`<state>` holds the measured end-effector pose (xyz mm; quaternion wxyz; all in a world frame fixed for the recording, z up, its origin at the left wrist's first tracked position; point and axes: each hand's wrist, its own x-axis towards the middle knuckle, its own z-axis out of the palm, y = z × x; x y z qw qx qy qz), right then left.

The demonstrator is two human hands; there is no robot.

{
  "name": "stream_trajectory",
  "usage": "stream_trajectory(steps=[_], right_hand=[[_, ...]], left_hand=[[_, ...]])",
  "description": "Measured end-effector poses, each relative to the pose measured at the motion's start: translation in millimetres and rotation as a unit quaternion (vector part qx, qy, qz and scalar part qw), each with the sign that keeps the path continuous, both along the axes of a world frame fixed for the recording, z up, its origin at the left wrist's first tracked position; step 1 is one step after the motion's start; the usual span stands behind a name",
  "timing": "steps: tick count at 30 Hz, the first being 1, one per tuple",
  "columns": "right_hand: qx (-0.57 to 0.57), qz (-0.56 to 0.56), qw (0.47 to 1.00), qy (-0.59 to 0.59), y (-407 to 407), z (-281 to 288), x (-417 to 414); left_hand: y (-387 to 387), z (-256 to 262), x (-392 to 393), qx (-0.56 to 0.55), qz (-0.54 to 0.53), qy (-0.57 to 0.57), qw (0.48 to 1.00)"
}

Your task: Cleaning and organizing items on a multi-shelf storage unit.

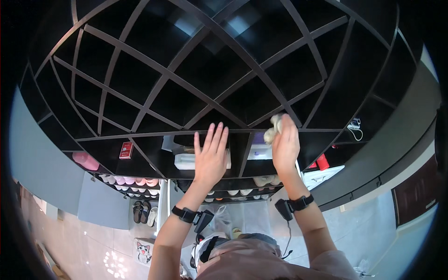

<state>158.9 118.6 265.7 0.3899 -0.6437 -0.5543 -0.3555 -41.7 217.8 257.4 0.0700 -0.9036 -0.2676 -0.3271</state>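
Observation:
My right hand (286, 145) is closed around a crumpled pale cloth (274, 130), which touches the black lattice shelf (266, 130) along its lower horizontal board. To the left, my left hand (212, 155) lies flat with fingers spread against the edge of the same board and holds nothing. Behind and below my left hand, a white box (184, 161) sits in an open compartment. A white and purple box (259, 151) stands in the compartment just left of my right hand. Both wrists wear black straps with small devices.
A small red box (126, 150) and a pink object (86, 160) occupy compartments at left. A red item (322, 162) and a white cable (355, 132) are at right. Shoe racks (224, 192) and open grey cabinet doors (105, 201) lie below; dark sandals (141, 211) rest on the floor.

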Motion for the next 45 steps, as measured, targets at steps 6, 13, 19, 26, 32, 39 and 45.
stream_trajectory(steps=[6,13,19,26,32,39,45], right_hand=[[-0.089,0.031,0.995,0.027,16,-7,-18],[-0.177,-0.031,0.983,-0.045,-9,12,11],[0.013,0.14,0.99,-0.014,-16,112,-14],[0.003,-0.185,0.923,-0.337,48,225,11],[-0.181,-0.18,0.943,-0.212,76,225,-39],[0.012,0.09,0.955,0.282,103,239,-29],[0.01,0.159,0.98,0.122,94,218,-54]], left_hand=[[-2,-3,39,-0.025,-0.033,-0.053,0.998],[-6,4,35,-0.023,-0.038,-0.043,0.998],[-11,8,22,-0.007,-0.027,-0.032,0.999],[-15,17,22,0.015,-0.038,-0.078,0.996],[-15,12,1,0.015,-0.016,-0.082,0.996],[-16,16,-15,0.022,0.007,-0.08,0.997],[-17,25,-11,0.026,-0.005,-0.099,0.995]])
